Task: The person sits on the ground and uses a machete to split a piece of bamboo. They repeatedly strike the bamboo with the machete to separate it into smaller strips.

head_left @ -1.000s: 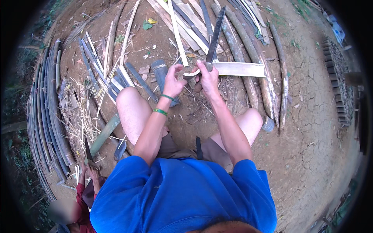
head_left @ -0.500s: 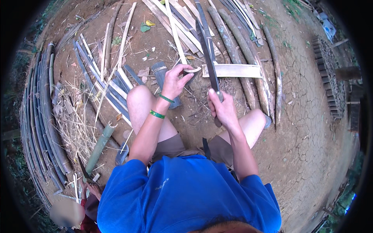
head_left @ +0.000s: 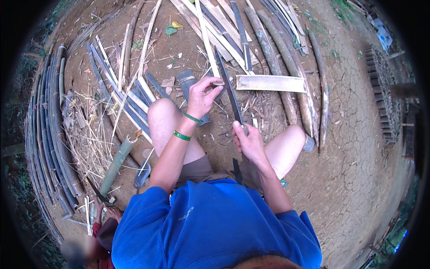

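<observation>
Above the ground between my bent knees, my left hand [head_left: 202,96] is closed, pinching a small pale piece of bamboo [head_left: 218,83] between thumb and fingers. Most of that piece is hidden by the fingers. My right hand [head_left: 250,142] grips the handle of a machete [head_left: 231,93], its long dark blade pointing away from me and slightly left. The blade passes just right of the bamboo piece; I cannot tell whether they touch. Beyond my right hand lies a wide, pale split bamboo slat [head_left: 271,84]. A dark bamboo section [head_left: 186,80] lies behind my left hand.
Pale bamboo strips [head_left: 207,40] lie ahead, with wooden poles [head_left: 284,54] to their right. Long dark bamboo poles [head_left: 47,130] line the far left. At lower left, a co-worker's hand [head_left: 112,214] is near a knife [head_left: 96,190] and a green bamboo tube [head_left: 117,165].
My right hand has drawn the machete back toward me and to the left, tilting its blade further left. The left hand keeps its pinch on the bamboo piece, which now shows less.
</observation>
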Demonstrator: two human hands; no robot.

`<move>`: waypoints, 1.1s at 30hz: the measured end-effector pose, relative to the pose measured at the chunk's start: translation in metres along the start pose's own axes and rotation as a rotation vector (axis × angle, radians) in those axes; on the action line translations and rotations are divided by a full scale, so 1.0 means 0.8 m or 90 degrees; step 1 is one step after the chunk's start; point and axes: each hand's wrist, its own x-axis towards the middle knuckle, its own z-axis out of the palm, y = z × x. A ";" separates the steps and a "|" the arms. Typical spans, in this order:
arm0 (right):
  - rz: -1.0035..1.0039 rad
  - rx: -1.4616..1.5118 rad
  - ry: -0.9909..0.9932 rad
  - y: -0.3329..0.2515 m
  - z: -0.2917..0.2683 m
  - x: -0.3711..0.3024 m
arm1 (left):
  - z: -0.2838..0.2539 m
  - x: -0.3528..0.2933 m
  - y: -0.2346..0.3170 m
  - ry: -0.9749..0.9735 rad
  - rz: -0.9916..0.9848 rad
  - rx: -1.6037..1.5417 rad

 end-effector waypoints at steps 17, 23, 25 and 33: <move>-0.010 -0.064 -0.006 0.000 0.001 0.002 | -0.005 -0.003 -0.005 0.013 -0.046 -0.036; 0.023 -0.048 -0.018 -0.011 0.001 0.001 | -0.008 -0.003 -0.005 0.010 -0.060 -0.034; 0.042 -0.029 -0.021 -0.017 0.002 -0.002 | -0.009 -0.003 -0.004 0.008 -0.050 -0.028; -0.051 -0.192 0.060 -0.004 0.006 0.013 | -0.012 0.000 -0.011 0.010 -0.081 -0.044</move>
